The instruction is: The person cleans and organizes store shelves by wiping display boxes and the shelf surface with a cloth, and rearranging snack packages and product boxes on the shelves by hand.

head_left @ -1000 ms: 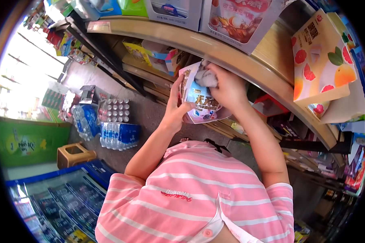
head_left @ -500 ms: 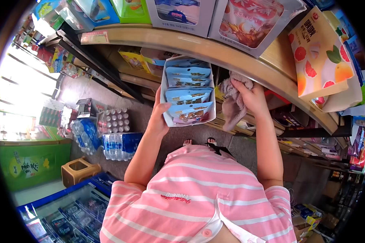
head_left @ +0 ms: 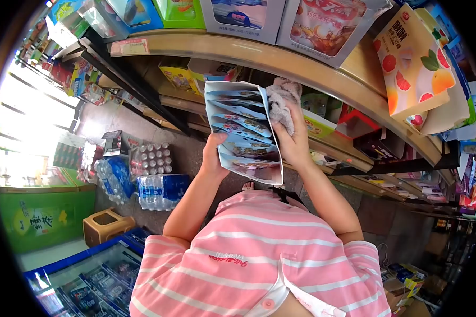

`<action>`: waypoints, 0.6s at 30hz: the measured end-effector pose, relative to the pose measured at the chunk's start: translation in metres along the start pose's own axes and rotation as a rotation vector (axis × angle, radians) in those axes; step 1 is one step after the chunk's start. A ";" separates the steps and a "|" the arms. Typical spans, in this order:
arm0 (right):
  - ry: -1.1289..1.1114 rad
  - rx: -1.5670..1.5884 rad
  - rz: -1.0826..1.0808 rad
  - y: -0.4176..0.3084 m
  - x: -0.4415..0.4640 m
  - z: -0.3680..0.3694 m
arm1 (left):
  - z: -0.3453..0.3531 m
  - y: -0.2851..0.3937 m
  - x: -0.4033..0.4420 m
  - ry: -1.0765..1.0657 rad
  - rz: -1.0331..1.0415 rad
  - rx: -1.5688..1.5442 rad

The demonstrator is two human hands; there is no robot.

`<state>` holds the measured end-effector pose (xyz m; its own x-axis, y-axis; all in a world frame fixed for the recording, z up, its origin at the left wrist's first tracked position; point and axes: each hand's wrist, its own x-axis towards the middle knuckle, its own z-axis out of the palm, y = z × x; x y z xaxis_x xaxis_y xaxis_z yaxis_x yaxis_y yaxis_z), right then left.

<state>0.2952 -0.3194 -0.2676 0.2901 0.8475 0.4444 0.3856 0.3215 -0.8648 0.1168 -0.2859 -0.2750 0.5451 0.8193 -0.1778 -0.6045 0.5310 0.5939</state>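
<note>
An open white box (head_left: 276, 158) packed with several blue pouches (head_left: 248, 128) is held tilted in front of the shelf. My left hand (head_left: 214, 153) grips its left side, thumb over the edge. At the box's right side, my right hand (head_left: 292, 134) is closed on a grey fluffy cloth (head_left: 284, 103), which lies against the box's upper right edge. Part of the cloth is hidden behind my fingers.
A wooden shelf edge (head_left: 238, 50) curves above my hands, with display boxes on it. An orange fruit-print box (head_left: 415, 68) stands at right. Lower shelves hold a yellow box (head_left: 179, 78). Bottle packs (head_left: 161, 191), a brown stool (head_left: 107, 226) and a blue-edged glass case (head_left: 98, 274) are at left.
The box was first seen from its printed side, then turned to show the pouches, and is now tilted differently. My right hand with the cloth moved away to the right, then back against the box.
</note>
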 end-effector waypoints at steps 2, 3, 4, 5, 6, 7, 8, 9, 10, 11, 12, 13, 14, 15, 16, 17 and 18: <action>0.012 0.022 0.019 0.001 -0.004 -0.005 | -0.002 -0.001 0.001 -0.014 0.023 0.002; -0.006 -0.045 0.000 -0.002 -0.009 -0.008 | -0.003 0.000 0.000 -0.008 0.015 -0.013; -0.021 -0.112 -0.021 -0.004 -0.014 -0.012 | -0.004 0.002 0.000 -0.007 0.008 -0.026; -0.076 -0.156 0.005 -0.005 -0.020 -0.019 | -0.011 0.003 0.001 0.135 -0.005 -0.018; -0.113 -0.144 0.011 -0.005 -0.024 -0.025 | -0.016 0.004 0.002 0.258 -0.021 -0.007; -0.208 -0.123 -0.004 -0.014 -0.027 -0.033 | -0.004 0.014 -0.007 0.119 0.043 -0.048; -0.266 -0.156 -0.023 -0.021 -0.020 -0.054 | 0.011 0.019 -0.001 -0.076 0.079 -0.108; -0.247 -0.163 -0.039 -0.030 -0.014 -0.062 | -0.003 0.022 -0.003 -0.017 0.066 -0.073; -0.255 -0.172 -0.022 -0.042 -0.010 -0.072 | -0.010 0.021 0.004 0.026 0.040 -0.041; -0.266 -0.170 -0.007 -0.059 -0.004 -0.083 | -0.010 0.023 0.004 -0.006 0.038 -0.032; -0.217 -0.195 -0.141 -0.083 0.004 -0.094 | -0.007 0.029 0.001 0.009 0.045 0.014; -0.215 -0.188 -0.151 -0.107 0.008 -0.106 | -0.006 0.032 -0.004 0.027 0.045 0.060; -0.211 -0.184 -0.159 -0.128 0.010 -0.116 | -0.009 0.034 -0.008 0.054 0.029 0.044; -0.113 -0.091 -0.162 -0.144 0.010 -0.120 | -0.008 0.038 -0.013 0.011 0.017 0.036; -0.018 0.005 -0.166 -0.154 0.010 -0.123 | -0.005 0.043 -0.018 -0.027 0.006 0.027; 0.027 -0.094 -0.162 -0.157 0.013 -0.128 | -0.003 0.046 -0.022 -0.055 -0.002 0.037; 0.100 0.029 0.054 -0.177 0.018 -0.121 | 0.000 0.049 -0.024 -0.082 -0.007 0.045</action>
<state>0.3381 -0.4124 -0.0778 0.3964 0.8177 0.4173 0.3426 0.2900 -0.8936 0.0737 -0.2796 -0.2417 0.5960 0.7942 -0.1184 -0.5749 0.5250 0.6276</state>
